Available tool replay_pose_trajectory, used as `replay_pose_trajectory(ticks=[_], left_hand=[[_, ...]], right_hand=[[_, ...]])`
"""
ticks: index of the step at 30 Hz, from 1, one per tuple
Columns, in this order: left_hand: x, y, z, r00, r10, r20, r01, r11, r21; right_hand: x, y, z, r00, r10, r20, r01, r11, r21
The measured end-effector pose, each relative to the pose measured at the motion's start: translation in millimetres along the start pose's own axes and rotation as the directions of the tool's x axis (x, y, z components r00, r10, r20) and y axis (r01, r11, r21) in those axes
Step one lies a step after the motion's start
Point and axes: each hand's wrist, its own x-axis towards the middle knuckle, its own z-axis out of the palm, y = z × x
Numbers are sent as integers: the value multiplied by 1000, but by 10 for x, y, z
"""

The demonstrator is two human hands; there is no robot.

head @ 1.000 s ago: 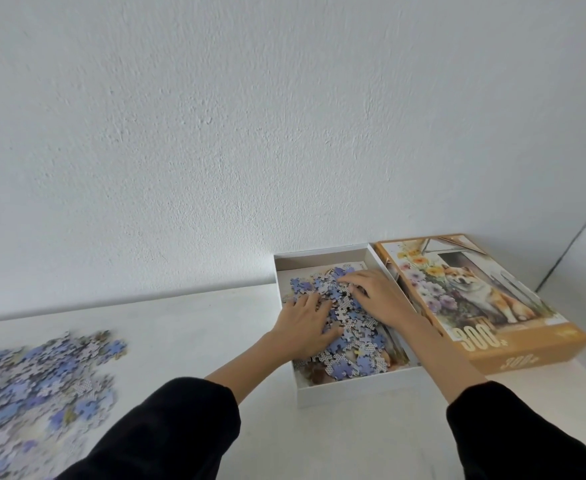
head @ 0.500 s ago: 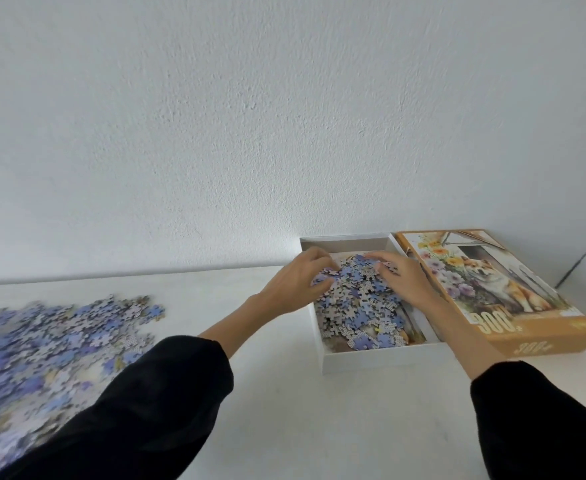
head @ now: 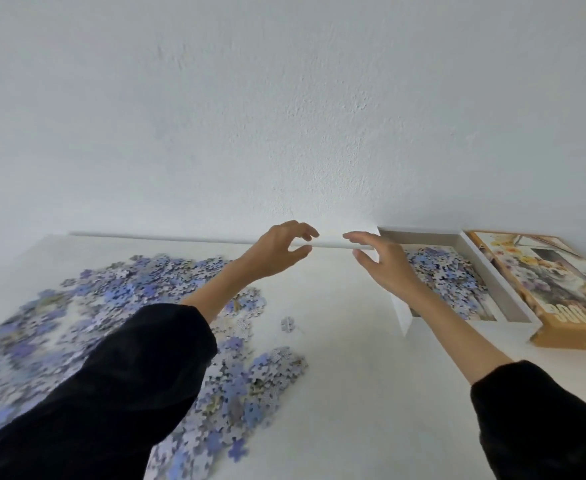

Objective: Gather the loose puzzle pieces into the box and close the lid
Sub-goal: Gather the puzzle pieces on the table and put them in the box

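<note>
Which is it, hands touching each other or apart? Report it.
Apart. Head view: a strip of white ledge shows between the left hand and the right hand.

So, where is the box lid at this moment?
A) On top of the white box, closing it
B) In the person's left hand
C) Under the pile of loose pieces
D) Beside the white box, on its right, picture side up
D: the lid lies picture side up, right next to the white box on its right side, and the box is open.
</note>
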Motion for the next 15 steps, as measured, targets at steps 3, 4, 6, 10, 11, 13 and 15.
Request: replay_pose_trajectory(ticks=[3,4,6,10,11,13,15], left_hand=[[-382,-157,-261,999,-29,15,29,1000,-5],[-520,-210,-341,999,-42,28,42,999,-2],[-806,-329,-502,997,-65,46,65,998,-6],[-1416,-635,-839,994,-103,45,102,995,9],[-1584,-732,-923,990,-132,41,132,991,20],[-1939,-972,-1103,977,-210,47,208,977,48],[-2301,-1217,-1286,951,-292,104,285,956,76]], right_hand=[[21,-271,284,999,18,35,-18,1000,5],[14,-360,384,999,23,47,-24,1000,15],[-20,-534,585,997,37,63,-39,999,35],[-224,-833,970,982,116,148,-125,991,52],[-319,-887,1062,974,147,172,-158,986,47],[-570,-973,1230,957,202,206,-206,978,-1],[-831,-1030,1350,938,254,237,-243,967,-76]])
